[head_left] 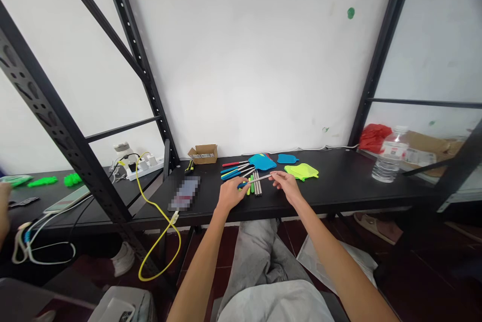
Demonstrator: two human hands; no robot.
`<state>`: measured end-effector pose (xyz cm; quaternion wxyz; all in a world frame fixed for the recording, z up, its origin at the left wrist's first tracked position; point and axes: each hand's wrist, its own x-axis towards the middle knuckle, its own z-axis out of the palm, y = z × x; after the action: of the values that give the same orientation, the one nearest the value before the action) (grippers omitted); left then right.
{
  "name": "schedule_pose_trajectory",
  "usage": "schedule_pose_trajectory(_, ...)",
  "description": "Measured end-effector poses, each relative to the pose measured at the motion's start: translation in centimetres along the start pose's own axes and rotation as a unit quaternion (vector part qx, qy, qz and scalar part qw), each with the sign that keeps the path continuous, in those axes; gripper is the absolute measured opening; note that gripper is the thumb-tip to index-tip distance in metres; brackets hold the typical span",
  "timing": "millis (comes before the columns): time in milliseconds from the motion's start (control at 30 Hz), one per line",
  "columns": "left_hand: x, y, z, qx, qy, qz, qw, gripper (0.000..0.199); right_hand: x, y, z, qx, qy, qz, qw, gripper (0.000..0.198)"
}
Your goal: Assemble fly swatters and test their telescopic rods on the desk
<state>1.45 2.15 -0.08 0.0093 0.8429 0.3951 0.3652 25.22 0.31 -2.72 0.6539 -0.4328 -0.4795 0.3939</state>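
My left hand (231, 194) is closed around the blue grip of a thin metal rod (259, 178). The rod slants slightly up to the right, where the fingertips of my right hand (286, 185) pinch its far end. Under it on the black tabletop lie several silver rods (257, 189) and green grips (252, 185). Just behind, blue fly-swatter heads (262, 162) are piled over rods with blue and red grips (230, 172). Beyond my right hand are yellow-green swatter heads (302, 171) and a separate blue head (287, 159).
A small open cardboard box (203, 154) stands at the back left, near a black-and-yellow cutter (190, 166). A phone (185, 193) lies left, with a yellow cable (158, 205) hanging off the edge. A water bottle (390, 156) stands right. Black shelf posts (145, 66) flank the workspace.
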Motion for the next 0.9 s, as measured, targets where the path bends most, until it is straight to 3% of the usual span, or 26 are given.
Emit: schedule_pose_trajectory(900,-0.03,-0.01,-0.04,-0.001,-0.014,0.019,1.0,0.032,-0.47,-0.4,0.37,-0.102,-0.066,-0.013,0.993,0.04)
